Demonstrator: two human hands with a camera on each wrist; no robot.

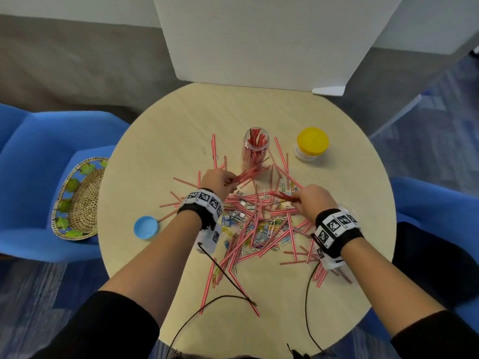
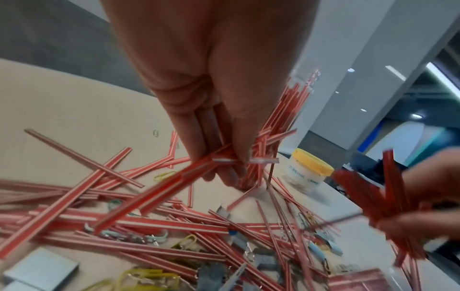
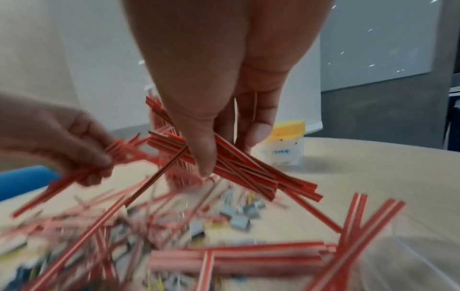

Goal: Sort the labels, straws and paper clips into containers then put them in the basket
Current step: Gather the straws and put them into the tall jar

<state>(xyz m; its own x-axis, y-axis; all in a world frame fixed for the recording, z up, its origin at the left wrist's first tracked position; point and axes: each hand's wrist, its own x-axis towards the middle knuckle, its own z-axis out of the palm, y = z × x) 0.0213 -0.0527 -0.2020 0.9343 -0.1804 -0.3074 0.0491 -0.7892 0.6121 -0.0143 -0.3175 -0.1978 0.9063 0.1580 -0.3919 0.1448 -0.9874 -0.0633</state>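
Observation:
Red-and-white striped straws (image 1: 259, 229), coloured paper clips (image 1: 270, 228) and small grey labels (image 1: 242, 216) lie in a heap in the middle of the round table (image 1: 350, 294). My left hand (image 1: 228, 182) grips a bunch of straws (image 1: 246, 174) just in front of the clear jar (image 1: 255, 149), which holds several straws. In the left wrist view my left hand (image 2: 224, 167) pinches those straws (image 2: 159, 189) between thumb and fingers. My right hand (image 1: 298, 199) holds another bunch (image 3: 239, 165) over the heap, thumb on top.
A yellow-lidded jar (image 1: 311, 143) stands at the back right. A blue lid (image 1: 146, 227) lies left of the heap. The wicker basket (image 1: 80, 200) sits on a blue chair (image 1: 39, 151) left of the table. Something clear lies under my right wrist (image 3: 410, 256). White boards stand behind.

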